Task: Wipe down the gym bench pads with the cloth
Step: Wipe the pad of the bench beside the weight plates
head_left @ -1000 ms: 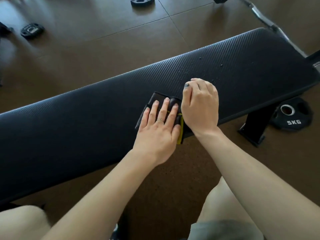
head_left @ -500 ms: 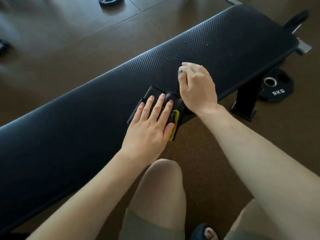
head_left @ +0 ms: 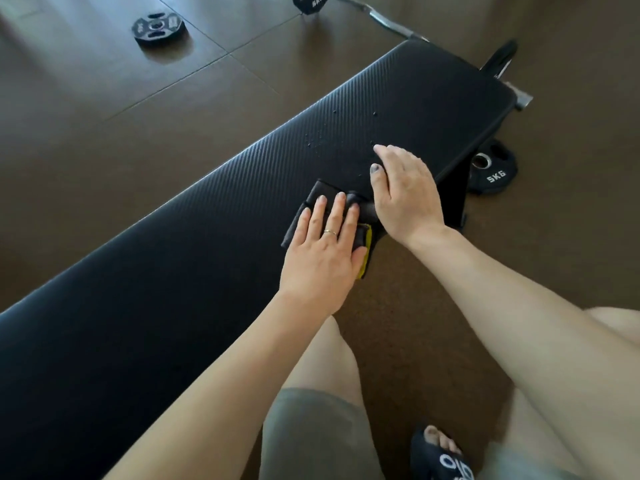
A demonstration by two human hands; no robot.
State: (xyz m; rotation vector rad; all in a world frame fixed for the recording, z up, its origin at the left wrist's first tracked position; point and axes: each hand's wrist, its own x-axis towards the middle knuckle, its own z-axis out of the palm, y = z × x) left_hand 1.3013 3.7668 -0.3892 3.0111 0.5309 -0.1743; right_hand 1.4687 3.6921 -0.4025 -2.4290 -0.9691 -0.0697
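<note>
A long black ribbed bench pad [head_left: 173, 271] runs diagonally from lower left to upper right. A folded dark cloth [head_left: 323, 192] with a yellow edge lies on it by the near edge. My left hand [head_left: 325, 251] presses flat on the cloth, fingers straight, a ring on one finger. My right hand [head_left: 405, 188] rests on the pad just right of it, fingers stretched out, with its heel over the cloth's right end. Small water droplets [head_left: 318, 143] dot the pad beyond my right fingertips.
A 5 kg weight plate [head_left: 491, 171] lies on the brown floor by the bench leg [head_left: 453, 202]. Another plate [head_left: 157, 27] lies far left, and a plate on a bar [head_left: 388, 22] at the top. My knees and a sandalled foot [head_left: 440, 455] are below.
My right hand's fingers have gone from curled to stretched out over the pad. Both hands stay at the cloth. The view has shifted, bringing my legs and foot into sight.
</note>
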